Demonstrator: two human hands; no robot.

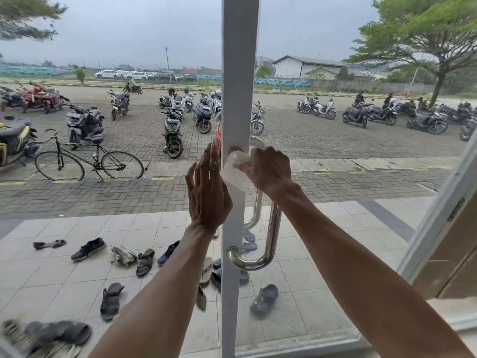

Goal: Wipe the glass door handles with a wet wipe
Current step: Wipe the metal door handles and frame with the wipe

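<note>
1. Steel door handle (273, 228) is mounted on the white door frame (238, 73), a U-shaped bar with a second handle behind the glass.
2. Wet wipe (236, 174) sits at the handle's top mount, bunched and hanging down.
3. Right hand (269, 169) is closed around wipe and upper bar.
4. Left hand (206, 192) is flat, fingers spread, holding nothing, beside the frame.
5. Progress looks early: top being wiped, lower bar, bottom curve and outer handle left.
6. Shoes (89, 249) lie on the tiles outside.
</note>
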